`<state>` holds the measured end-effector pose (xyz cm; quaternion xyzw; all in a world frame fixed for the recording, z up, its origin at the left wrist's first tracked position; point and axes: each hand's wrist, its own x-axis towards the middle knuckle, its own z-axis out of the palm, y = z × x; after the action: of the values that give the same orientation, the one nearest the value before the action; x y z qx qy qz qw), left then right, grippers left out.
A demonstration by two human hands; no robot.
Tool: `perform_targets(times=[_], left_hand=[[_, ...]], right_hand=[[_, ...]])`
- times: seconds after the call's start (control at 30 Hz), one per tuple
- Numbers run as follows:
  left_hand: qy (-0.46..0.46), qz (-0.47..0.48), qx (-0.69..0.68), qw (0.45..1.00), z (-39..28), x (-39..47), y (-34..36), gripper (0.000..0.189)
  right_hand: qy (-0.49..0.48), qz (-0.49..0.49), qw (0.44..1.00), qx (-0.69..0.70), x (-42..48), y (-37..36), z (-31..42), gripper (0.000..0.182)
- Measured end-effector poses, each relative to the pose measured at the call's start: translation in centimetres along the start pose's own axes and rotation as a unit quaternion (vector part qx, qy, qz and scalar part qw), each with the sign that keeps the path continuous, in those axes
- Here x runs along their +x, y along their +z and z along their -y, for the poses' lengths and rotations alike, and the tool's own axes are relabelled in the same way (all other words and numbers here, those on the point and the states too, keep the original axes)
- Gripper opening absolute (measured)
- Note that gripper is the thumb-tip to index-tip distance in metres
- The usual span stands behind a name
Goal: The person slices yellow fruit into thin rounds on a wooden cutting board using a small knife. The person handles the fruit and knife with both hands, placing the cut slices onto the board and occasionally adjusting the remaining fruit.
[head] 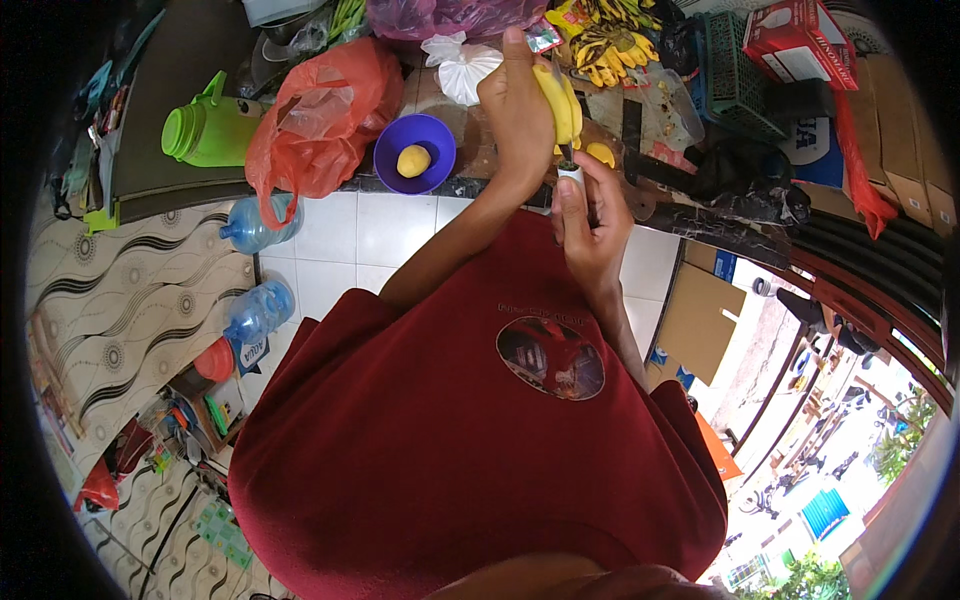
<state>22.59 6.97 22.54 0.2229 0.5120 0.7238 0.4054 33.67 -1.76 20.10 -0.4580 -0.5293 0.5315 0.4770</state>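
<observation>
My left hand holds a long yellow piece of fruit or vegetable, possibly a banana, over the worktop's front edge; its thumb points up. Just to the right and lower, my right hand grips the white handle of what looks like a knife. Its dark blade reaches up against the yellow piece and is partly hidden by it. Beside the knife, a smaller yellow piece lies on the worktop. To the left of my hands stands a purple bowl with one rounded pale yellow piece in it.
A red plastic bag and a green jug lie left of the bowl. Behind my hands are a tied white bag, bananas and a purple bag. A clear container, green basket and red box are right.
</observation>
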Motion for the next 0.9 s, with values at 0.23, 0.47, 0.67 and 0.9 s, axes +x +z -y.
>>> perform_targets(times=[0.23,0.47,0.67,0.9], left_hand=[[-0.007,0.011,-0.003,1.000,-0.2,0.0,-0.3,0.053],[-0.073,0.170,0.007,0.983,4.0,1.6,-1.0,0.062],[-0.115,0.344,0.241,0.900,16.9,3.0,-4.3,0.060],[-0.257,0.450,0.370,0.771,24.2,0.3,-6.3,0.061]], right_hand=[[0.004,0.010,1.000,-0.001,0.2,0.1,0.5,0.028],[0.006,-0.003,1.000,-0.003,0.4,-1.7,-1.2,0.032],[0.119,-0.062,0.976,-0.173,0.2,-7.8,-10.0,0.031],[0.154,-0.046,0.943,-0.292,-1.6,-9.7,-19.2,0.031]])
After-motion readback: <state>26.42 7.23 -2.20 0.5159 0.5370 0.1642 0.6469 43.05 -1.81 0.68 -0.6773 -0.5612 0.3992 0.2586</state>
